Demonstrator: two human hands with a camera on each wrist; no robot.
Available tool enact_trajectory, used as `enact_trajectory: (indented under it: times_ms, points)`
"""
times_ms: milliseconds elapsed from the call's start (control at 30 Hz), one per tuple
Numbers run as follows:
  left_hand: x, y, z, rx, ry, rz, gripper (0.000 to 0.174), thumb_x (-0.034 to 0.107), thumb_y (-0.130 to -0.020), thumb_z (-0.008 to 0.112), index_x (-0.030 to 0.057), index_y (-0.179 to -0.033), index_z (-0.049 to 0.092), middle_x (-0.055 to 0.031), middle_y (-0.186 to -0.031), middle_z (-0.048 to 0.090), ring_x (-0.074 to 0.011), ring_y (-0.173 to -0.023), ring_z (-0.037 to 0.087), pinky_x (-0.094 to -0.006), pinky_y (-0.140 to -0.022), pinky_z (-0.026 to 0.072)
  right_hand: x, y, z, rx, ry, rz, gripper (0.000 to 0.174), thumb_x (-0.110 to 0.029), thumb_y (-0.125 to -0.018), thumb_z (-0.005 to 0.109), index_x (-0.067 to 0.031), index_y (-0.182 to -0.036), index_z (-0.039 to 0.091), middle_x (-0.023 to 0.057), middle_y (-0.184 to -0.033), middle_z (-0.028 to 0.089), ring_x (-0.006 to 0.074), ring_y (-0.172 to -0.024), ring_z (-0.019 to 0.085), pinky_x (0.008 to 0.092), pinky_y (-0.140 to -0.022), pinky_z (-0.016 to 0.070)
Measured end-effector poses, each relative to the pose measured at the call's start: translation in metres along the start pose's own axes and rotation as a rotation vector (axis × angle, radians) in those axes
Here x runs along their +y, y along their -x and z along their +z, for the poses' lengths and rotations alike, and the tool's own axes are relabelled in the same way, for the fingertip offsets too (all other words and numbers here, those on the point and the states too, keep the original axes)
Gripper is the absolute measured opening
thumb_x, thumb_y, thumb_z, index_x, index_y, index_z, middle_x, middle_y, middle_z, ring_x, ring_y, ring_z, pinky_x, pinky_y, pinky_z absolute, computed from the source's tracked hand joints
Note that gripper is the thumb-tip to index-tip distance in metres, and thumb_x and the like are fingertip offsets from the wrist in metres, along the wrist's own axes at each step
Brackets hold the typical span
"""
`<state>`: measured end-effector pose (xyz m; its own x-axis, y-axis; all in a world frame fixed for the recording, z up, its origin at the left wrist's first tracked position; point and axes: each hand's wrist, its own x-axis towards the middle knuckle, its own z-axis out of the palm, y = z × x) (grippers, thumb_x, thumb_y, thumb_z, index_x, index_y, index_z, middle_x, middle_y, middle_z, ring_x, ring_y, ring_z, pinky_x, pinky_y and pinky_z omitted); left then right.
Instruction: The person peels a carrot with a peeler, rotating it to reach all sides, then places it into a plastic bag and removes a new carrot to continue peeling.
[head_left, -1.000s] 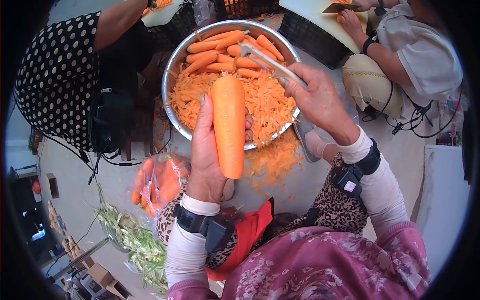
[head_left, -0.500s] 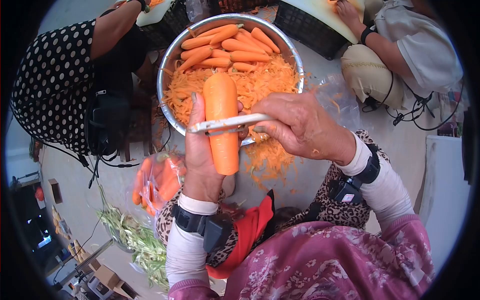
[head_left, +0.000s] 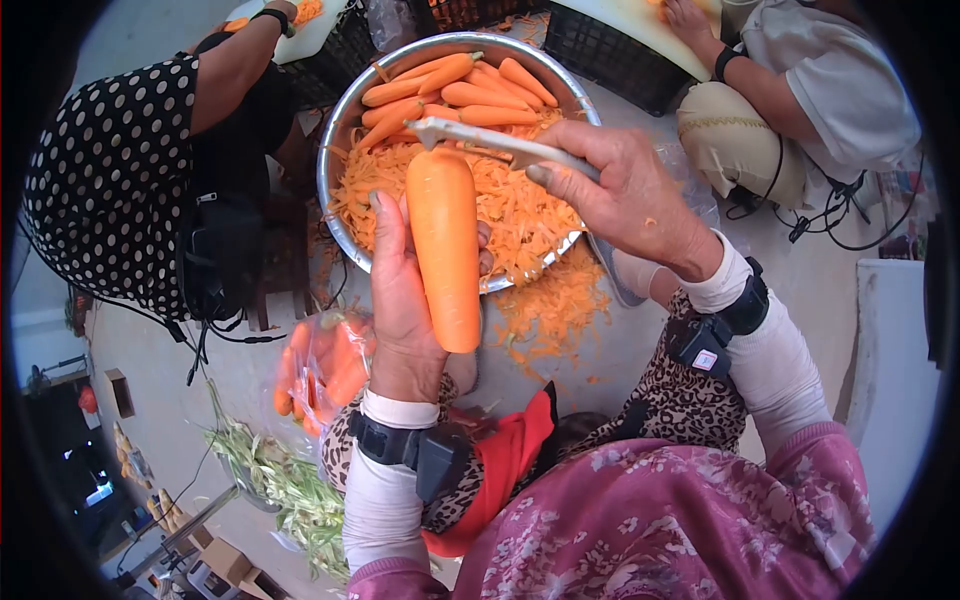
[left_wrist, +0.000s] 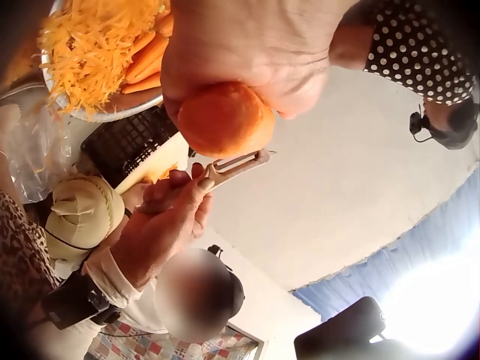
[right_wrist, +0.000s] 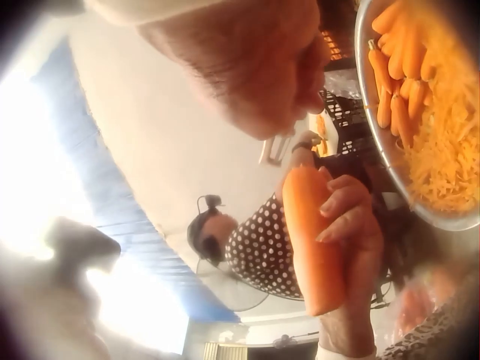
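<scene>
My left hand [head_left: 400,305] holds a thick, peeled-looking carrot [head_left: 443,255], its broad end pointing away from me. The fingers curl round the carrot's far side, as the right wrist view shows on the carrot [right_wrist: 309,240]. In my right hand [head_left: 645,205] is a pale-handled peeler [head_left: 455,130], gripped by its handle. Its head is over the carrot's broad far end. Beneath both hands sits a metal basin [head_left: 327,185], with smooth whole carrots [head_left: 490,95] at the back and a heap of orange peelings [head_left: 525,225] in front.
Peelings [head_left: 555,310] lie on the floor by the basin. To the left are a clear bag of carrots [head_left: 330,365] and pale green leaves [head_left: 305,515]. Black crates [head_left: 610,60] bearing white boards [head_left: 650,35] stand behind. One person sits at each side.
The peeler came down along the carrot to its lower middle, then went back up to the far end. The left hand keeps its hold on the carrot throughout.
</scene>
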<state>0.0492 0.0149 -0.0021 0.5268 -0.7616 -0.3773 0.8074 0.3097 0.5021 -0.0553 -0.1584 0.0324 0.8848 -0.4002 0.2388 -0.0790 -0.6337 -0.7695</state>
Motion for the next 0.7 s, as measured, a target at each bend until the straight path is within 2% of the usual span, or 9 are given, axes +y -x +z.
enact_trajectory:
  times_ms: [67,100,133,200,367,433,533,633,700]
  points:
    - [-0.001,-0.001,0.001,0.065,-0.062,0.037,0.062,0.059,-0.094,0.035,0.0029,-0.109,0.055,-0.0085,-0.084,0.062,-0.0179,-0.070,0.061,-0.0277,-0.059,0.0502,-0.009,0.007,0.002,-0.181,-0.128,-0.096,0.016,-0.016,-0.084,0.060,-0.0011,-0.089,0.061,0.0172,-0.071,0.058,0.0346,-0.066,0.058,0.0394,-0.060,0.0455]
    - [-0.002,-0.002,0.002,0.113,-0.064,0.025,0.061,0.058,-0.094,0.035,0.0034,-0.109,0.055,-0.0085,-0.085,0.063,-0.0178,-0.069,0.061,-0.0282,-0.060,0.0509,-0.009,0.011,0.005,-0.208,-0.103,-0.202,0.016,-0.015,-0.083,0.060,-0.0021,-0.093,0.060,0.0172,-0.074,0.058,0.0344,-0.069,0.059,0.0407,-0.062,0.0458]
    - [-0.002,-0.002,0.003,0.162,-0.067,0.012,0.059,0.058,-0.094,0.035,0.0040,-0.109,0.055,-0.0085,-0.086,0.063,-0.0177,-0.069,0.062,-0.0287,-0.060,0.0516,-0.008,0.015,0.007,-0.207,-0.105,-0.200,0.016,-0.015,-0.083,0.060,-0.0021,-0.093,0.060,0.0172,-0.074,0.058,0.0344,-0.069,0.059,0.0407,-0.062,0.0458]
    - [-0.003,0.000,0.004,0.123,-0.060,0.004,0.059,0.057,-0.094,0.036,0.0038,-0.109,0.055,-0.0093,-0.085,0.063,-0.0178,-0.069,0.062,-0.0288,-0.060,0.0516,-0.006,0.020,0.012,-0.260,-0.173,-0.263,0.016,-0.014,-0.083,0.059,-0.0017,-0.093,0.059,0.0169,-0.077,0.059,0.0348,-0.073,0.059,0.0419,-0.064,0.0463]
    - [-0.003,-0.003,-0.006,-0.032,-0.045,-0.043,0.055,0.052,-0.096,0.036,0.0025,-0.113,0.054,-0.0125,-0.087,0.062,-0.0187,-0.071,0.061,-0.0287,-0.062,0.0512,0.001,0.011,0.005,-0.136,0.020,-0.196,0.014,-0.009,-0.083,0.061,-0.0024,-0.095,0.061,0.0165,-0.075,0.060,0.0325,-0.074,0.061,0.0378,-0.062,0.0470]
    - [-0.004,0.001,-0.001,-0.063,-0.036,-0.071,0.055,0.051,-0.096,0.036,0.0024,-0.115,0.053,-0.0129,-0.090,0.061,-0.0193,-0.073,0.060,-0.0294,-0.063,0.0510,0.016,0.003,0.002,0.005,0.273,-0.052,0.014,-0.012,-0.084,0.059,-0.0012,-0.093,0.061,0.0179,-0.075,0.059,0.0351,-0.071,0.060,0.0376,-0.061,0.0460]
    - [-0.004,0.002,0.003,-0.109,-0.005,-0.111,0.056,0.051,-0.096,0.036,0.0020,-0.117,0.052,-0.0135,-0.094,0.061,-0.0203,-0.076,0.060,-0.0308,-0.064,0.0503,0.034,-0.002,-0.004,0.008,0.324,0.106,0.016,-0.015,-0.085,0.059,-0.0004,-0.093,0.061,0.0173,-0.074,0.059,0.0331,-0.067,0.059,0.0367,-0.059,0.0450]
    - [-0.003,0.002,0.002,-0.095,0.034,-0.101,0.058,0.052,-0.096,0.035,0.0010,-0.118,0.052,-0.0143,-0.097,0.060,-0.0216,-0.077,0.059,-0.0318,-0.063,0.0494,0.031,-0.004,-0.003,0.082,0.166,0.026,0.016,-0.015,-0.085,0.060,-0.0004,-0.093,0.061,0.0154,-0.073,0.060,0.0290,-0.065,0.059,0.0354,-0.058,0.0444]
    - [-0.002,0.002,0.001,-0.069,0.039,-0.087,0.059,0.053,-0.096,0.035,0.0005,-0.118,0.051,-0.0147,-0.099,0.060,-0.0223,-0.077,0.059,-0.0322,-0.063,0.0489,0.017,-0.001,-0.002,0.041,0.088,-0.017,0.016,-0.015,-0.085,0.061,-0.0008,-0.094,0.062,0.0147,-0.073,0.060,0.0275,-0.065,0.059,0.0347,-0.058,0.0446]
